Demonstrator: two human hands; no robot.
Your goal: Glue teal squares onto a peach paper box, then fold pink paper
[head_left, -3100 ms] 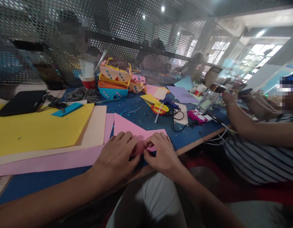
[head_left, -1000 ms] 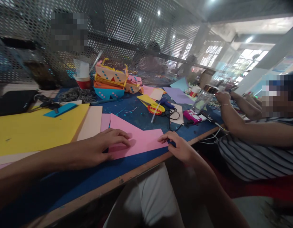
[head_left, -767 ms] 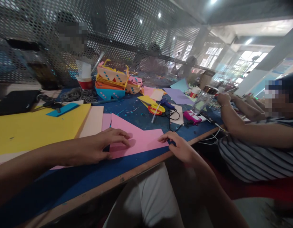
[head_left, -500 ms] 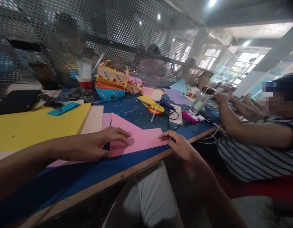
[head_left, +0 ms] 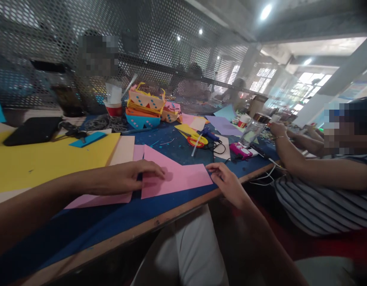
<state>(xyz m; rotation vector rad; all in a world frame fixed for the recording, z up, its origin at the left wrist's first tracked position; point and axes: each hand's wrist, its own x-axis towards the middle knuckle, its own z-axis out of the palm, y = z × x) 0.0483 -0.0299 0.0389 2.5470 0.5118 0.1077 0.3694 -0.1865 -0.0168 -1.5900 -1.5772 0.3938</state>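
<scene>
One pink paper (head_left: 180, 180) lies flat on the blue counter (head_left: 159, 208), between the two hands; three seconds earlier the hands were close together over it, and now they are well apart. The left hand (head_left: 134, 176) rests on its left part, fingers loosely spread. The right hand (head_left: 226, 182) is half-open at the right edge; whether it touches, I cannot say surely. Beyond are one pair of scissors (head_left: 199, 141), one glue gun (head_left: 211, 135) and two paper cups (head_left: 113, 109).
</scene>
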